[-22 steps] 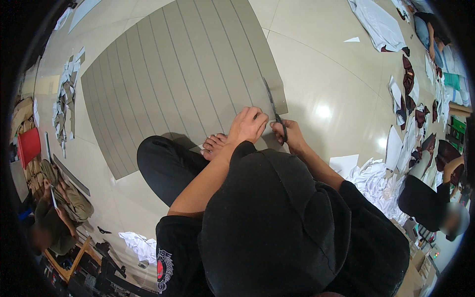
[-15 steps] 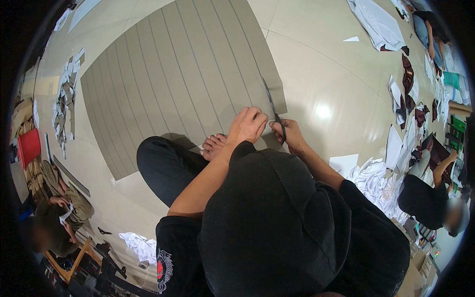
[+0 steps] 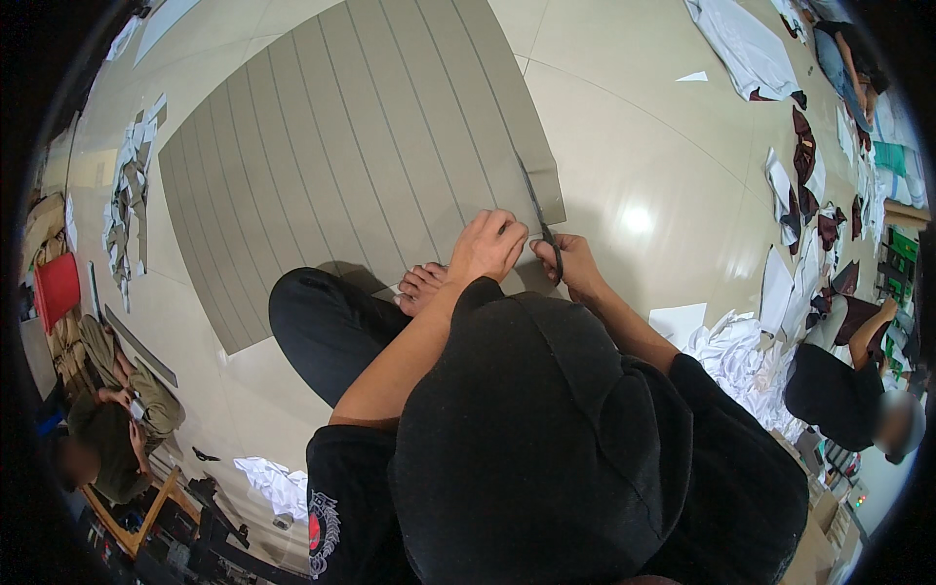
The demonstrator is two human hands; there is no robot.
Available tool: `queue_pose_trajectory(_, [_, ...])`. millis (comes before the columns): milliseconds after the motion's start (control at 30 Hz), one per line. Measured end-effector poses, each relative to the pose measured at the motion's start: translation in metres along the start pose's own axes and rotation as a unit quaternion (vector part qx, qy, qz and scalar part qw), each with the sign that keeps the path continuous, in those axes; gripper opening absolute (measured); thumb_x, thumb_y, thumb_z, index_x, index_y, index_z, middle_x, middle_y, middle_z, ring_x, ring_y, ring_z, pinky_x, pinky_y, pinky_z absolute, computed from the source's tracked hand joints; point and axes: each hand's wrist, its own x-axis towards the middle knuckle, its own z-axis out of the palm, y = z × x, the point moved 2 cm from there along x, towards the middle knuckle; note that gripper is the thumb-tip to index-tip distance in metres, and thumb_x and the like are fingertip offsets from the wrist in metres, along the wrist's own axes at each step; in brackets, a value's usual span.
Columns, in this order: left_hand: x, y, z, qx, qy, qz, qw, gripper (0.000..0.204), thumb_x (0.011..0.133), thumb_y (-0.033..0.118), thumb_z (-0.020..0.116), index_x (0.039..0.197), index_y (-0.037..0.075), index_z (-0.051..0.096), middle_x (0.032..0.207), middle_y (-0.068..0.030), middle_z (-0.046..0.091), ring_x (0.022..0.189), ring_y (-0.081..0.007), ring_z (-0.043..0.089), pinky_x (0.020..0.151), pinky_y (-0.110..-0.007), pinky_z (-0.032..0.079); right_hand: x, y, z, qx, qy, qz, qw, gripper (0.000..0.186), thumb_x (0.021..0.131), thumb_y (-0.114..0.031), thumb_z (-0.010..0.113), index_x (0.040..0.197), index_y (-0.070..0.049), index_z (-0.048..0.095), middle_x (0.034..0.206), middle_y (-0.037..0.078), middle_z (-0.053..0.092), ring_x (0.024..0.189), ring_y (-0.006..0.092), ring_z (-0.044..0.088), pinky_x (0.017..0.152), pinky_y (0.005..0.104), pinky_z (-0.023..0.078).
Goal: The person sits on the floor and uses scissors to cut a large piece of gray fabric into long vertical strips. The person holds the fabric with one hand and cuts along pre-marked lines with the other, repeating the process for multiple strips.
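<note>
A large grey-brown sheet (image 3: 331, 156) ruled with dark parallel lines lies flat on the tiled floor (image 3: 643, 127), reaching from the person's folded leg toward the floor's far edge. Black-handled scissors (image 3: 537, 205) lie along its rightmost line at the near right corner, blades pointing away from the body. The cutting looks barely begun: at most a short stretch at the near end, beside the blades, seems parted. Past the tips that line runs on to the far end, its outer strip apparently joined, and the other lines, across to the left edge, look uncut.

The right hand (image 3: 579, 268) is closed around the scissor handles. The left hand (image 3: 489, 246) rests at the near edge, just left of the blades, fingers curled; whether it pinches the sheet or only presses it, I cannot tell. A bare foot (image 3: 421, 285) is beside that hand. Farther right, crumpled white fabric (image 3: 729, 349) is heaped on the floor.
</note>
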Motion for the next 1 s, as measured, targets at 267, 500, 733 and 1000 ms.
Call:
queue_pose_trajectory(267, [0.000,-0.002,0.002,-0.002,0.003,0.005,1.000,0.016,0.088,0.011,0.076,0.103,0.009,0.069,0.105,-0.0067,0.061,0.098,-0.0293,0.061,0.083,-0.042,0.053,0.001,0.002,-0.001,-0.002,0.006,-0.010,1.000,0.030,0.087,-0.027,0.080,0.078,-0.003,0.066,0.063,0.000,0.057,0.050,0.0096,0.052,0.044,0.0273,0.039])
queue_pose_trajectory(500, [0.000,-0.001,0.001,-0.002,0.004,-0.004,1.000,0.016,0.089,0.011,0.076,0.103,0.009,0.069,0.106,-0.0063,0.061,0.098,-0.0290,0.061,0.083,-0.041,0.053,0.000,0.002,0.000,0.006,-0.001,-0.005,1.000,0.030,0.089,-0.028,0.080,0.077,-0.005,0.064,0.064,-0.001,0.056,0.051,0.0076,0.050,0.047,0.0242,0.037])
queue_pose_trajectory(733, [0.000,-0.001,-0.001,-0.006,-0.001,-0.003,1.000,0.017,0.089,0.010,0.075,0.105,0.009,0.069,0.106,-0.0066,0.061,0.098,-0.0298,0.061,0.083,-0.042,0.053,-0.004,-0.005,0.002,0.007,-0.005,-0.006,1.000,0.030,0.088,-0.028,0.078,0.077,-0.005,0.064,0.063,0.000,0.057,0.051,0.0093,0.052,0.046,0.0260,0.038])
queue_pose_trajectory(1000, [-0.001,-0.002,-0.003,-0.020,-0.005,0.000,1.000,0.019,0.089,0.011,0.075,0.107,0.008,0.069,0.109,-0.0079,0.061,0.102,-0.0300,0.061,0.085,-0.042,0.053,0.011,-0.013,0.003,0.030,-0.010,-0.028,0.999,0.027,0.086,-0.026,0.074,0.076,-0.004,0.063,0.062,0.001,0.056,0.050,0.0109,0.052,0.044,0.0279,0.038])
